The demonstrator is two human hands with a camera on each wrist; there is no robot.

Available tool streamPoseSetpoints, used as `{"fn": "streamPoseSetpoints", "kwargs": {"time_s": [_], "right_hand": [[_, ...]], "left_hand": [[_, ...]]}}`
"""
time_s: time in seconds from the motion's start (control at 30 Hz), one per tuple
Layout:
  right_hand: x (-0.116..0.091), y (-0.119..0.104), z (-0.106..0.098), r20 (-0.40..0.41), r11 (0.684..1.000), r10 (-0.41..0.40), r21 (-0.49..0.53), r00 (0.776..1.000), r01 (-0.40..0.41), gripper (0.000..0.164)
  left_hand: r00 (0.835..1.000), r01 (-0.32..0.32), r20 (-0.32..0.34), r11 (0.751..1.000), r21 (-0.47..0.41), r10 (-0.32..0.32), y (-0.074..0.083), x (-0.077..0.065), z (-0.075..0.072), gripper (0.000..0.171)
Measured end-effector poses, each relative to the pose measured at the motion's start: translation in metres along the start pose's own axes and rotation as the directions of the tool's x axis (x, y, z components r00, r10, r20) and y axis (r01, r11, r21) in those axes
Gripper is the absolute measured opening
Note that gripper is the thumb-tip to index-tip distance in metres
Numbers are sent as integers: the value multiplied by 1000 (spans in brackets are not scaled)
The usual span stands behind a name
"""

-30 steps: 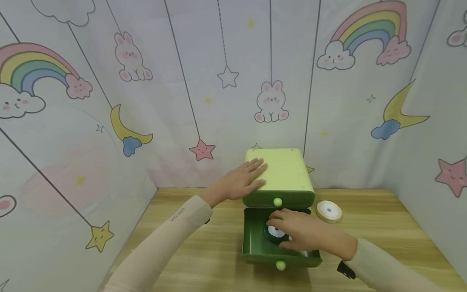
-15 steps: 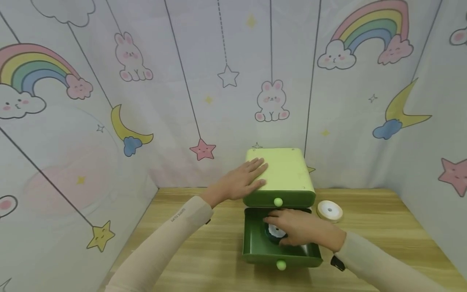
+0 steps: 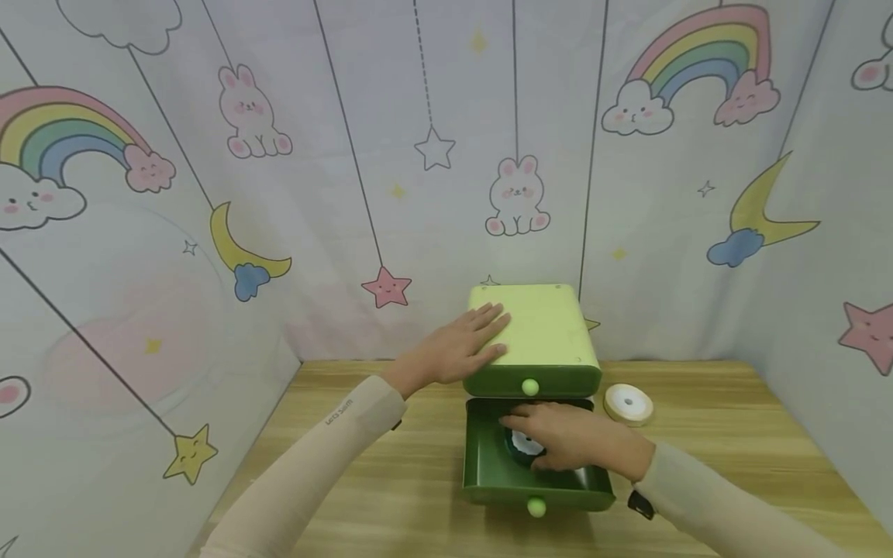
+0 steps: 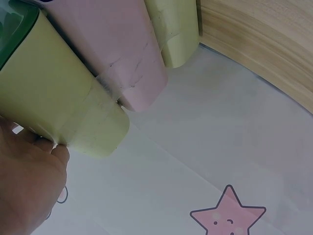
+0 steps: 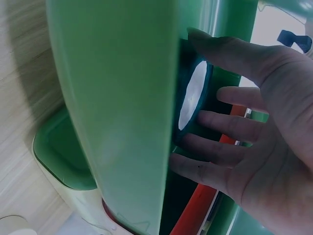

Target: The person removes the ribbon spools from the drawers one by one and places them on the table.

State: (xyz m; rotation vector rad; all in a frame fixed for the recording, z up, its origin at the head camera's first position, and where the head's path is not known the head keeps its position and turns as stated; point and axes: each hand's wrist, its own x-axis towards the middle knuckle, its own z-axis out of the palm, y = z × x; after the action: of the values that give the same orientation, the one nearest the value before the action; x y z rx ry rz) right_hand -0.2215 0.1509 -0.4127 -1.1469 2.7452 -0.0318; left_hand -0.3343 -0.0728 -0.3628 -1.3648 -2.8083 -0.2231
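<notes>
My left hand (image 3: 456,349) lies flat on the top left of a yellow-green drawer cabinet (image 3: 544,325), fingers spread; the left wrist view has its fingers along the cabinet's edge. Below the top drawer, a dark green drawer (image 3: 481,457) is pulled out, with a pale green knob (image 3: 536,508). Inside it sits a dark green ribbon spool (image 5: 193,95) with a white face. Reaching over it, my right hand (image 3: 575,438) holds the spool across its width, thumb at one edge and fingertips at the opposite one. In the head view that hand covers the spool's right part.
A white-faced spool with a cream edge (image 3: 629,404) lies on the wooden table (image 3: 349,465) right of the cabinet. Pink and yellow cabinet sections show in the left wrist view. A printed cloth wall (image 3: 446,209) stands close behind and along both sides.
My right hand has shifted slightly left over the ribbon spool, its wrist and sleeve moving the same way. The spool, drawer and left hand have stayed in place.
</notes>
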Motion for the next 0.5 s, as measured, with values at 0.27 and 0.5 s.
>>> {"fn": "streamPoseSetpoints", "kwargs": {"time_s": [0.27, 0.5], "right_hand": [[-2, 1, -1, -17, 1000, -22, -4, 1000, 22, 72], [-2, 2, 1, -23, 999, -32, -15, 999, 32, 71]], "left_hand": [[1000, 4, 4, 1000, 2, -4, 1, 0, 0, 69], [1000, 3, 9, 1000, 4, -3, 2, 1, -1, 69]]}}
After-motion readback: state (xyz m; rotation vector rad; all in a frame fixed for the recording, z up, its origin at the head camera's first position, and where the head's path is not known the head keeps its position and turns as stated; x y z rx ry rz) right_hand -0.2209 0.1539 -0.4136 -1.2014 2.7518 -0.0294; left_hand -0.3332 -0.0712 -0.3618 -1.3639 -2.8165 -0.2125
